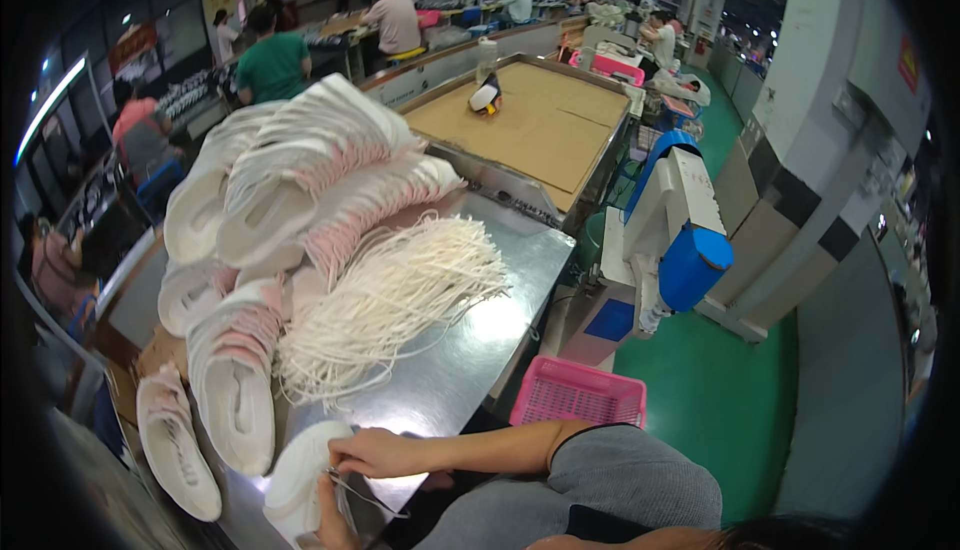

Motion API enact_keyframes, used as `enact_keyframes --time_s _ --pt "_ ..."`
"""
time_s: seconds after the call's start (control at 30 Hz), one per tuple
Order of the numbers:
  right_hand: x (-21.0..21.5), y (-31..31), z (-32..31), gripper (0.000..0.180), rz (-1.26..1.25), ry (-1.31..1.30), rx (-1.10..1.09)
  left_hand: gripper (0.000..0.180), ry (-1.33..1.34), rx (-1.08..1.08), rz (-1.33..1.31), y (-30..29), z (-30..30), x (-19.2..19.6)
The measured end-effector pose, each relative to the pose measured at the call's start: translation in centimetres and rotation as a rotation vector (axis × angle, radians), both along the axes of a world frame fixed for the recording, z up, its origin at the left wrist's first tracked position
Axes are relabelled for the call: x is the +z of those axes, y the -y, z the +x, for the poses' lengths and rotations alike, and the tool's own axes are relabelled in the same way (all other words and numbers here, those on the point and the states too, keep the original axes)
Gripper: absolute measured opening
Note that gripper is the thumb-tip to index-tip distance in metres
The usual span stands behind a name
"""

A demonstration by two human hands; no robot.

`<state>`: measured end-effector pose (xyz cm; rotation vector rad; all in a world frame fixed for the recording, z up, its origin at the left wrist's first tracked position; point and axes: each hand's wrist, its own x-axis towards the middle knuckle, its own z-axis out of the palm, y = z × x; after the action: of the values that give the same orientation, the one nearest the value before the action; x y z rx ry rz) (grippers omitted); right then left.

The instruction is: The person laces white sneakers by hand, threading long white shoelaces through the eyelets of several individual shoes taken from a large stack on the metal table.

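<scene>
At the near edge of the metal table, a white shoe upper [296,474] lies under both hands. My left hand [333,516] is closed on the side of it, thumb upward; its lower part is cut off by the picture's edge. From the right my right hand [378,453] reaches over, thumb and fingers pinched at the upper's opening on what looks like a thin white shoelace [372,497], whose end trails toward me. Beyond them lies a loose bundle of cream-white laces [410,295]. Stacked white uppers with pink parts [310,165] rise to its left.
A single upper [178,445] lies at the table's left edge. To the right stand a pink plastic basket [580,395] and a white-and-blue machine [680,220]. Behind the metal table [530,250] is a cardboard-covered bench [530,115]. Several people sit working farther off.
</scene>
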<state>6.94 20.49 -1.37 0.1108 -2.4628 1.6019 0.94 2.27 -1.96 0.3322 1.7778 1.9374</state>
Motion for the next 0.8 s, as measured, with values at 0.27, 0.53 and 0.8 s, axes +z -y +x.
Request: enact_keyframes --time_s 0.27,0.53,0.8 --pt "-0.6 1.7 -0.1 0.018 0.231 -0.045 -0.134 0.043 -0.198 -0.039 -0.131 -3.4 0.8 2.6" --pt "-1.4 1.2 1.4 0.019 0.298 -0.258 -0.162 0.042 -0.401 -0.072 -0.196 -7.2 3.6 4.2" --pt "1.0 0.2 4.3 0.041 0.133 -0.135 -0.199 0.042 -0.613 -0.068 -0.284 -5.2 7.3 4.7"
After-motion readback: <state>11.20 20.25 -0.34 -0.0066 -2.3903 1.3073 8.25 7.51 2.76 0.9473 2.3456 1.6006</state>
